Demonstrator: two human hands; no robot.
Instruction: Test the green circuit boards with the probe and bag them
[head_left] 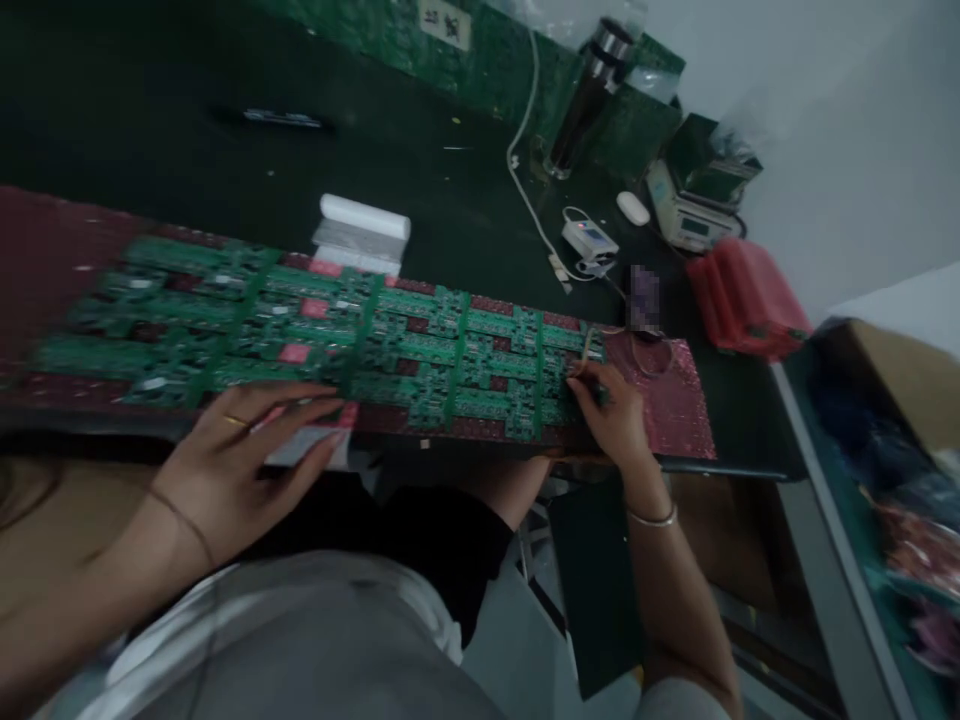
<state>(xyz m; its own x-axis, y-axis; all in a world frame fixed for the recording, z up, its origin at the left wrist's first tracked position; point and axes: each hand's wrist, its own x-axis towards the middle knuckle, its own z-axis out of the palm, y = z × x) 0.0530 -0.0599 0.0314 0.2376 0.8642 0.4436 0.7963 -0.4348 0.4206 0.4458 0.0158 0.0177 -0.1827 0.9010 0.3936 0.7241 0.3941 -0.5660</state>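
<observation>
A long row of green circuit boards (405,350) lies on red bubble wrap (667,400) along the table's near edge. My left hand (225,460) reaches over the near edge left of the middle, fingers stretched out and apart. Beneath those fingertips are a pink piece and a white sheet (311,447) that hangs past the edge. At the right end of the row, my right hand (616,412) is closed in a pinch against the last board. A thin pale strip (587,345) rises by its fingertips; whether they grip it I cannot tell.
Behind the boards lies a white roll (365,216). A pen (283,119) is farther back. Toward the right stand a dark flask (583,105), a small white device (590,240) with a cable, a scale (694,222) and red wrapped packets (750,295).
</observation>
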